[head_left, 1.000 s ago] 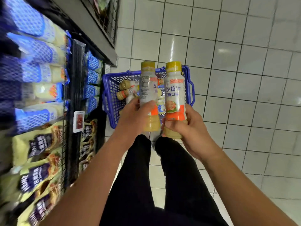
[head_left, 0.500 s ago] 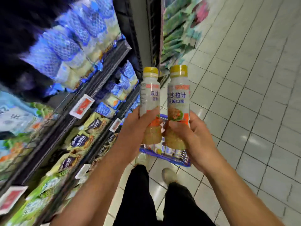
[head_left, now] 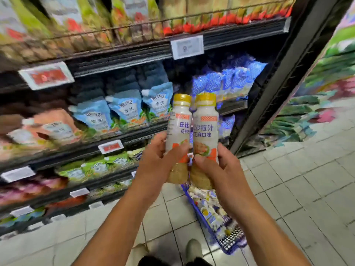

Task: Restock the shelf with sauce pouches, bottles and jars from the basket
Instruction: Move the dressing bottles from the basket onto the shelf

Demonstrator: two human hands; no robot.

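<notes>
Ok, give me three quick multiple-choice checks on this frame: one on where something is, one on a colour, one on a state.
1. Where is the blue basket?
A. on a shelf
B. hanging from an arm
C. on the floor

2. What colour are the caps of the left bottle and right bottle?
A. red
B. yellow
C. green

3. What are the left hand and right hand doing?
A. each grips one bottle
B. both open and idle
C. both grip a single bottle together

Key: 1 C, the basket stands on the tiles; 2 B, both caps are yellow; 3 A, each hand curls round its own bottle.
</notes>
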